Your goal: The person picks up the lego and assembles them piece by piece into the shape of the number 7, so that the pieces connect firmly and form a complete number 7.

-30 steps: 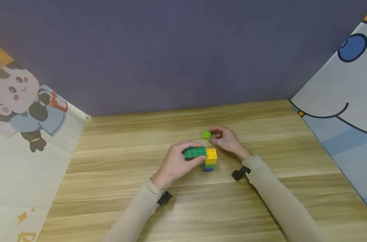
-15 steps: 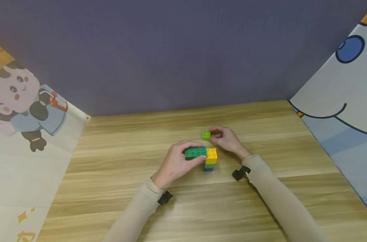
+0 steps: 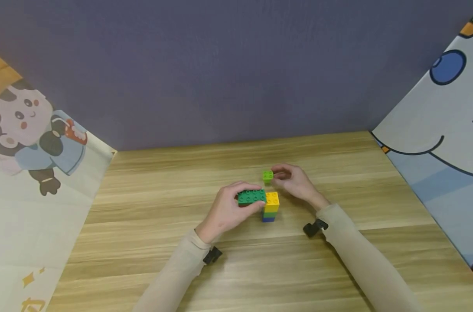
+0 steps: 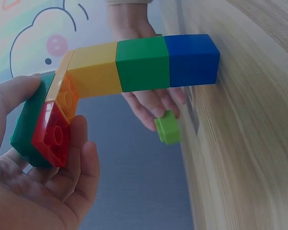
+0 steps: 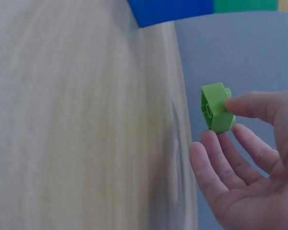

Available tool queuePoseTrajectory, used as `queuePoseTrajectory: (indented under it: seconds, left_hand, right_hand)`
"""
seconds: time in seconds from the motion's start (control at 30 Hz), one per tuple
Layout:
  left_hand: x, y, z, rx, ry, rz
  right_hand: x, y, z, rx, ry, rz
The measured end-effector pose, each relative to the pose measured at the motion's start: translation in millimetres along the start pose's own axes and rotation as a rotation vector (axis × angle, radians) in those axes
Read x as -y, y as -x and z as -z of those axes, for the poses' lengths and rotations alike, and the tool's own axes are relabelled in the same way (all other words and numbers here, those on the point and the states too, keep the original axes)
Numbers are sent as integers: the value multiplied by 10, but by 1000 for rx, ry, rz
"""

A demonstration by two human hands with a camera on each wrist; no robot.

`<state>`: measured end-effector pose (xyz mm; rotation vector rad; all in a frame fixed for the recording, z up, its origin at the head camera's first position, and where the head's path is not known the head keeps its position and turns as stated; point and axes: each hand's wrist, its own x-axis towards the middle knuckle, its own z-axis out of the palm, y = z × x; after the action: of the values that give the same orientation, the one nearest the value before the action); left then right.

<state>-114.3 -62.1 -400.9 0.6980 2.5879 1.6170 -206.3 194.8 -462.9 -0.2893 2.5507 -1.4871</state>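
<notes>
My left hand (image 3: 228, 212) grips a dark green brick (image 3: 252, 196) at the top of a small tower. In the left wrist view, a red brick (image 4: 51, 136) and an orange brick (image 4: 67, 91) sit under the dark green brick. The orange one meets the column of a yellow block (image 4: 95, 69), a green block (image 4: 143, 63) and a blue block (image 4: 193, 60), which stands upright on the table. Behind the tower, my right hand (image 3: 296, 182) pinches a lime green brick (image 3: 267, 175) between thumb and fingers. The right wrist view shows that brick's hollow underside, off the table.
The wooden table (image 3: 154, 199) runs back to a dark grey-purple wall (image 3: 236, 73). Side panels with printed cartoon figures stand left (image 3: 33, 130) and right (image 3: 427, 130). Each wrist carries a small black camera mount.
My right hand has shifted slightly to the right and nearer, carrying the lime green brick. The left hand keeps its grip on the dark green brick, and the tower stays in place.
</notes>
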Motion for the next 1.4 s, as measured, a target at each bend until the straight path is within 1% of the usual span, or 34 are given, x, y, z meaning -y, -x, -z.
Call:
queuePoseTrajectory:
  seconds: [0.4, 0.67, 0.83, 1.0, 1.17, 1.4]
  left_hand:
    - [14, -2, -11, 5, -8, -14]
    - [25, 1, -16, 9, 19, -1]
    - [26, 6, -8, 3, 20, 11]
    - [25, 3, -4, -2, 7, 5]
    - [23, -4, -6, -4, -5, 2]
    - [11, -3, -4, -8, -5, 12]
  right_hand:
    - [146, 189, 60, 4, -55, 81]
    - [296, 361, 120, -3, -92, 125]
    - [379, 463, 124, 3, -114, 165]
    - [470, 567, 125, 7, -133, 191]
    - [513, 663, 125, 0, -151, 247]
    - [505, 751, 102, -7, -187, 327]
